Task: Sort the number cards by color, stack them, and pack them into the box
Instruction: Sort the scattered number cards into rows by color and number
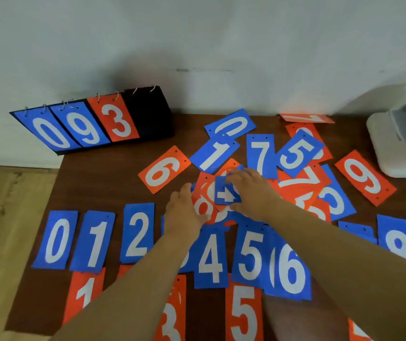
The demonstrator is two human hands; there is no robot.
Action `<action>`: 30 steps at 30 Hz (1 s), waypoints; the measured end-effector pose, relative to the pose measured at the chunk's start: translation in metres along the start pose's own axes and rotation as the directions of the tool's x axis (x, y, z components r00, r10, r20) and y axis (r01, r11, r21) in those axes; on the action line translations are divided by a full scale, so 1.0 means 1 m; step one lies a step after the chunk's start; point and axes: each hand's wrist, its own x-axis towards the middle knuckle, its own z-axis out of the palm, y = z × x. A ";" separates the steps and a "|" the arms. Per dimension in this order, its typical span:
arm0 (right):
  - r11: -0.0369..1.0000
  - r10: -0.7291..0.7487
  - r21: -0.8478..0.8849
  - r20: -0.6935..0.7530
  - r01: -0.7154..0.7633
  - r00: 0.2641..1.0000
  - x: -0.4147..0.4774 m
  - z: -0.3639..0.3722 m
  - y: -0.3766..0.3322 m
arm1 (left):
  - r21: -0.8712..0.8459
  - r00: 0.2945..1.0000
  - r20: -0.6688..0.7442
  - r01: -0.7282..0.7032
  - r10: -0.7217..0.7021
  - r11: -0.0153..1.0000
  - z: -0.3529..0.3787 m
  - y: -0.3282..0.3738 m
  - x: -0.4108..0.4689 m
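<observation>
Blue and orange number cards lie scattered on a dark brown table (113, 183). A near row holds blue cards 0 (55, 239), 1 (93, 242), 2 (138, 233), 4 (210, 257), 5 (250, 254), 6 (290, 269) and 8 (397, 242). Orange cards 1 (84, 291), 3 (172, 313) and 5 (243, 313) lie nearest me. My right hand (251, 193) pinches a small blue 4 card (226, 191) over the middle pile. My left hand (184, 210) rests with straight fingers on the pile's orange cards (203, 205).
A black flip scoreboard (93, 121) showing 0, 9, 3 leans on the wall at the back left. A white container (403, 136) stands at the right edge. Loose orange 6 (163, 169), orange 9 (365, 178), blue 7 (261, 153) and blue 5 (298, 153) surround the pile.
</observation>
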 end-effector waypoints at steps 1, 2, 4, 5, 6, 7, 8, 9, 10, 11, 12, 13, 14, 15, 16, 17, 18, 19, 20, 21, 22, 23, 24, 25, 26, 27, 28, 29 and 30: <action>0.998 -0.046 -0.034 0.028 0.047 0.999 0.007 -0.003 0.003 | -0.039 1.000 0.000 0.009 -0.009 0.999 0.000 -0.001 0.001; 0.995 -0.078 -0.064 0.050 0.081 0.996 0.014 -0.007 0.004 | -0.082 1.000 -0.004 0.016 -0.016 0.997 0.000 -0.001 0.001; 0.986 -0.114 -0.114 0.059 0.120 0.992 0.023 -0.013 0.006 | -0.159 0.999 -0.028 0.013 -0.018 0.987 0.000 -0.002 0.001; 0.984 -0.122 -0.123 0.052 0.127 0.991 0.026 -0.016 0.005 | -0.178 0.999 -0.049 -0.003 -0.006 0.984 -0.001 -0.002 0.000; 0.985 -0.120 -0.117 0.042 0.124 0.992 0.029 -0.018 0.005 | -0.188 0.997 -0.075 -0.024 0.010 0.982 -0.002 -0.002 0.000; 0.989 -0.104 -0.098 0.032 0.107 0.994 0.030 -0.019 0.004 | -0.201 0.994 -0.103 -0.043 0.023 0.979 -0.005 -0.002 0.001; 0.993 -0.081 -0.080 0.022 0.083 0.996 0.031 -0.020 0.004 | -0.222 0.991 -0.128 -0.058 0.029 0.973 -0.008 -0.001 0.001; 0.996 -0.058 -0.064 0.014 0.058 0.998 0.032 -0.020 0.004 | -0.248 0.988 -0.153 -0.071 0.033 0.966 -0.012 0.000 0.002; 0.998 -0.035 -0.046 0.002 0.035 0.999 0.033 -0.021 0.004 | -0.272 0.983 -0.178 -0.084 0.036 0.959 -0.017 0.001 0.003; 1.000 -0.011 -0.015 -0.014 0.011 1.000 0.035 -0.022 0.004 | -0.290 0.979 -0.200 -0.098 0.040 0.952 -0.023 0.002 0.004; 1.000 0.015 0.028 -0.030 -0.015 0.999 0.037 -0.022 0.005 | -0.300 0.975 -0.219 -0.109 0.043 0.948 -0.029 0.003 0.005; 0.997 0.041 0.070 -0.041 -0.038 0.998 0.039 -0.024 0.006 | -0.299 0.971 -0.236 -0.120 0.048 0.947 -0.035 0.004 0.005; 0.994 0.060 0.094 -0.044 -0.056 0.997 0.041 -0.025 0.007 | -0.294 0.966 -0.254 -0.129 0.053 0.947 -0.041 0.006 0.006; 0.994 0.068 0.094 -0.043 -0.064 0.997 0.044 -0.027 0.008 | -0.292 0.962 -0.270 -0.134 0.053 0.947 -0.047 0.006 0.005; 0.994 0.071 0.084 -0.043 -0.067 0.997 0.047 -0.029 0.008 | -0.296 0.959 -0.281 -0.133 0.047 0.946 -0.052 0.007 0.005; 0.994 0.078 0.076 -0.046 -0.075 0.996 0.050 -0.031 0.007 | -0.307 0.957 -0.288 -0.128 0.036 0.943 -0.057 0.007 0.004; 0.994 0.091 0.061 -0.054 -0.088 0.994 0.052 -0.033 0.007 | -0.324 0.956 -0.293 -0.122 0.024 0.938 -0.061 0.007 0.002; 0.994 0.107 0.046 -0.075 -0.104 0.991 0.054 -0.035 0.008 | -0.345 0.955 -0.296 -0.115 0.009 0.931 -0.064 0.006 0.001; 0.991 0.129 0.055 -0.105 -0.124 0.986 0.056 -0.037 0.009 | -0.364 0.954 -0.298 -0.110 -0.005 0.925 -0.067 0.005 -0.001; 0.982 0.163 0.119 -0.151 -0.145 0.975 0.057 -0.039 0.011 | -0.379 0.951 -0.308 -0.112 -0.011 0.918 -0.070 0.004 -0.002; 0.957 0.212 0.241 -0.203 -0.161 0.956 0.057 -0.043 0.013 | -0.391 0.947 -0.322 -0.121 -0.012 0.912 -0.072 0.003 -0.003; 0.906 0.271 0.391 -0.245 -0.161 0.931 0.056 -0.048 0.014 | -0.404 0.942 -0.334 -0.129 -0.015 0.906 -0.075 0.001 -0.005; 0.841 0.327 0.522 -0.276 -0.144 0.904 0.055 -0.055 0.014 | -0.419 0.940 -0.340 -0.131 -0.022 0.899 -0.077 -0.001 -0.006; 0.784 0.373 0.609 -0.308 -0.120 0.875 0.052 -0.064 0.012 | -0.436 0.939 -0.342 -0.129 -0.031 0.891 -0.079 -0.002 -0.008; 0.733 0.419 0.674 -0.338 -0.094 0.843 0.048 -0.072 0.008 | -0.456 0.940 -0.338 -0.123 -0.044 0.881 -0.082 -0.004 -0.010; 0.677 0.469 0.733 -0.361 -0.067 0.806 0.043 -0.080 0.003 | -0.481 0.941 -0.334 -0.116 -0.059 0.869 -0.085 -0.005 -0.012; 0.618 0.521 0.786 -0.375 -0.036 0.767 0.037 -0.088 -0.003 | -0.502 0.940 -0.333 -0.112 -0.072 0.858 -0.087 -0.006 -0.014; 0.556 0.568 0.831 -0.378 -0.002 0.731 0.029 -0.092 -0.009 | -0.514 0.939 -0.335 -0.111 -0.079 0.851 -0.090 -0.008 -0.017; 0.479 0.606 0.877 -0.362 0.038 0.708 0.020 -0.094 -0.016 | -0.520 0.939 -0.335 -0.111 -0.083 0.847 -0.092 -0.009 -0.021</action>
